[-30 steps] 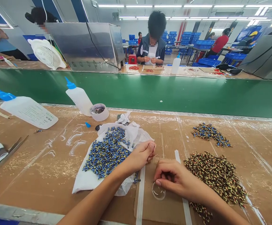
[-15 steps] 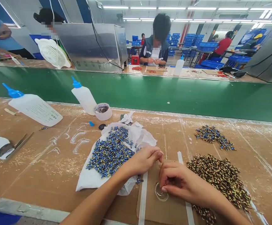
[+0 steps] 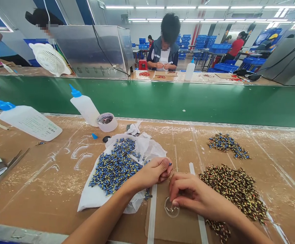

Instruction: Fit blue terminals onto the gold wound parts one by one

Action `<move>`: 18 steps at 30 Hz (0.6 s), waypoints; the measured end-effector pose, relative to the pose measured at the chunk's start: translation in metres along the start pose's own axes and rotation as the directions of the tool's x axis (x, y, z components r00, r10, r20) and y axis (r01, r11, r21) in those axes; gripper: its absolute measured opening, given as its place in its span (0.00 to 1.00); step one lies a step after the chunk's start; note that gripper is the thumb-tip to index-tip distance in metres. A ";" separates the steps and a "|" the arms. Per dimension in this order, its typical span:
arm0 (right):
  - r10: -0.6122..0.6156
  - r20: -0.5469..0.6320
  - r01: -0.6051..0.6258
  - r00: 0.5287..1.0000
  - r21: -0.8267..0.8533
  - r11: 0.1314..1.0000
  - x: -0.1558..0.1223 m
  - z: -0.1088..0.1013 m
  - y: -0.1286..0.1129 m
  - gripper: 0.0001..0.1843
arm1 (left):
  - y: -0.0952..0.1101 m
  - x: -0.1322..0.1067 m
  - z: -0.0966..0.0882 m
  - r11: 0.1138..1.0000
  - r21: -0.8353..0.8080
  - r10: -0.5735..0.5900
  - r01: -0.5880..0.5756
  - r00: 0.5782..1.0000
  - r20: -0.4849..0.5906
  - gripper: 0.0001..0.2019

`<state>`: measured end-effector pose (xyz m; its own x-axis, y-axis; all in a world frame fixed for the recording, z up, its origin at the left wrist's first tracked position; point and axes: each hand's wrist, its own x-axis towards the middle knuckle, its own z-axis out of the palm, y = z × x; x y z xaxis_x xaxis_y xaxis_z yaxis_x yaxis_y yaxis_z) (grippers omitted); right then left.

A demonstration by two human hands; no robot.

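My left hand (image 3: 157,171) is closed in a pinch, and the tip of a small blue piece (image 3: 170,164) shows between thumb and finger. Close on its right, my right hand (image 3: 193,196) has its fingers curled together above a small clear round dish (image 3: 172,211). Whatever those fingertips hold, if anything, is hidden. Under and left of my left wrist lies a heap of small blue-and-yellow pieces (image 3: 114,166) on a white plastic bag (image 3: 91,198). Beside my right forearm spreads a large pile of dark brown, yellow and reddish pieces (image 3: 233,189).
A smaller pile of blue-and-dark pieces (image 3: 228,145) lies at the right rear. White blue-capped bottles (image 3: 33,122) and a tape roll (image 3: 107,122) stand at left, near tweezers (image 3: 12,162). Beyond the green belt (image 3: 147,101), a person (image 3: 165,51) works at another bench.
The whole view has shifted, so the bench things appear slightly farther left. My left fingers have turned a little, and a blue tip now shows in them. My right hand stays over the dish.
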<state>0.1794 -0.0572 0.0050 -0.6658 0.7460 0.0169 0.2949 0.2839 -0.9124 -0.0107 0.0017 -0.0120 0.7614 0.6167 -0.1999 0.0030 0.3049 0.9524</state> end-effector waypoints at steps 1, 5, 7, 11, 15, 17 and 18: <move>0.004 -0.018 -0.004 1.000 0.021 1.000 -0.001 -0.002 -0.001 0.06 | 0.000 0.000 0.000 0.999 -0.031 -0.005 0.005 1.000 -0.001 0.25; 0.036 -0.115 -0.022 0.993 0.117 0.993 -0.004 -0.011 -0.003 0.07 | 0.000 0.001 0.000 0.990 -0.138 -0.028 0.031 0.999 0.027 0.23; 0.046 -0.142 -0.025 0.989 0.142 0.990 -0.005 -0.013 -0.003 0.07 | 0.000 0.001 0.001 0.987 -0.159 -0.021 0.026 0.999 0.033 0.22; 0.014 -0.184 -0.002 0.983 0.064 0.998 -0.002 -0.012 -0.001 0.06 | -0.001 0.002 0.002 0.998 -0.062 -0.024 0.024 1.000 0.003 0.23; 0.045 -0.133 -0.049 0.990 -0.031 0.998 0.002 -0.006 0.001 0.06 | -0.002 0.004 0.006 0.955 0.295 0.074 -0.027 0.986 -0.150 0.24; 0.084 -0.074 -0.088 0.994 -0.047 0.995 0.002 -0.003 0.002 0.05 | -0.001 0.004 0.007 0.884 0.464 0.157 -0.049 0.968 -0.196 0.23; 0.100 -0.059 -0.103 0.993 -0.051 0.993 0.001 -0.003 0.003 0.04 | -0.001 0.003 0.008 0.858 0.511 0.179 -0.051 0.962 -0.204 0.23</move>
<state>0.1812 -0.0536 0.0036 -0.5914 0.8048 -0.0501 0.3961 0.2358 -0.8874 -0.0031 -0.0021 -0.0120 0.6008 0.7964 -0.0686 0.2948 -0.1410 0.9451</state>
